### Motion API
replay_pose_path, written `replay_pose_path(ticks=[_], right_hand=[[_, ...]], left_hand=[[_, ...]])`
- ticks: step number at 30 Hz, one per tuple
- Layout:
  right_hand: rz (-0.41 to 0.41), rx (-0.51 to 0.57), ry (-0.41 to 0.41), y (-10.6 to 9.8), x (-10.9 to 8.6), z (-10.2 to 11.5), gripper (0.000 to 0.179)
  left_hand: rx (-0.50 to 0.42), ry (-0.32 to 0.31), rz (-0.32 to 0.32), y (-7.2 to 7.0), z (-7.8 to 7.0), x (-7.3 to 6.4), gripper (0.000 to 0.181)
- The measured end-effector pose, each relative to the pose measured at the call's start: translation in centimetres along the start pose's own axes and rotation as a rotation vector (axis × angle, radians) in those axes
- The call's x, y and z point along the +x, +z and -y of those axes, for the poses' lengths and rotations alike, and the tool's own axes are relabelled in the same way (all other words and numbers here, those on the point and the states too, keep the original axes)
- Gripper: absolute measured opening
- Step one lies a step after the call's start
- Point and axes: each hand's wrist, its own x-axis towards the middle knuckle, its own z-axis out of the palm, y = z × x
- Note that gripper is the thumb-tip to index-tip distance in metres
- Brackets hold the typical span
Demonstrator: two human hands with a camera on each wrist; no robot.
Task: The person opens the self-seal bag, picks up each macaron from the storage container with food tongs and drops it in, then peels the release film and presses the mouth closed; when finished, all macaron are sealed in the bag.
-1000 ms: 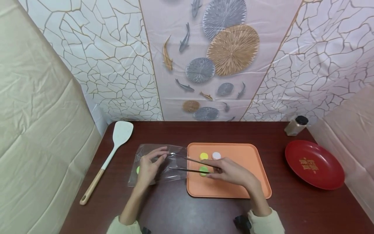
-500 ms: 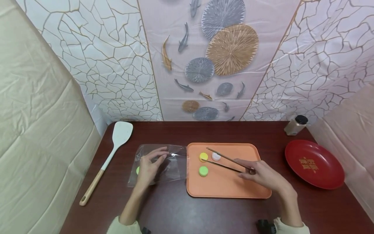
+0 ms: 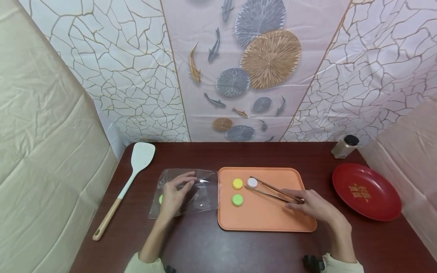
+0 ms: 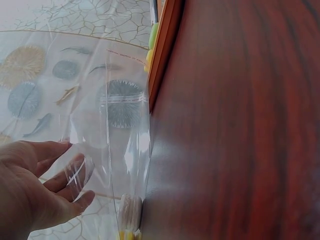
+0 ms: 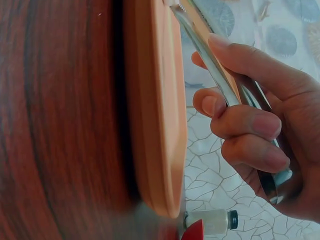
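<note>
My right hand [image 3: 315, 207] grips metal tongs [image 3: 273, 187] over an orange tray [image 3: 266, 220]. The tongs' tips stand apart around a pale pink-white macaron [image 3: 252, 182]. Beside it on the tray lie a yellow macaron [image 3: 237, 184] and a green macaron [image 3: 237, 200]. With the fingertips of my left hand [image 3: 172, 195], I pinch the upper film of a clear plastic bag [image 3: 201, 195], its mouth facing the tray's left edge. Inside the bag, a whitish macaron [image 4: 130, 212] shows in the left wrist view, with yellow below it; a green one [image 3: 161, 198] is partly hidden by my hand.
A white spatula [image 3: 141, 155] with a wooden handle lies along the table's left side. On the right are a red oval plate [image 3: 379, 189] and a small jar [image 3: 341, 149] with a black lid. Patterned cloth hangs behind the dark table [image 3: 205, 246].
My right hand has drawn the tongs out of the bag's mouth and moved right. Their tips have come from beside the yellow macaron to around the pale one. The left hand stays put.
</note>
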Motion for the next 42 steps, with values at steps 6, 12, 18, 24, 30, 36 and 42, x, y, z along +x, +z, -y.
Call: replay_pose_path(ticks=[6,12,18,24,30,36,42], right_hand=[[0.003,-0.016,-0.023,0.0,0.0,-0.5,0.049],[-0.029,-0.018,-0.090,-0.3,-0.5,-0.1,0.046],[-0.015,0.027,-0.192,0.2,0.5,1.9,0.044],[0.097,0.033,-0.218,1.3,3.3,4.4,0.049],[0.171,0.024,-0.264,2.6,6.1,6.8,0.044],[0.194,0.012,-0.325,4.8,8.8,9.0,0.046],[0.141,-0.043,-0.517,9.1,12.6,7.4,0.052]], left_hand=[[-0.009,0.004,0.004,0.0,0.0,-0.1,0.012],[-0.001,0.011,0.003,0.0,0.0,0.0,0.012],[-0.004,0.019,0.003,-0.1,0.1,0.1,0.013],[-0.008,0.019,0.006,-0.2,0.0,0.1,0.013],[0.008,0.029,-0.003,-0.2,0.1,0.1,0.013],[-0.001,0.035,-0.003,-0.2,-0.1,0.1,0.012],[-0.024,0.029,0.001,-0.1,-0.1,0.1,0.014]])
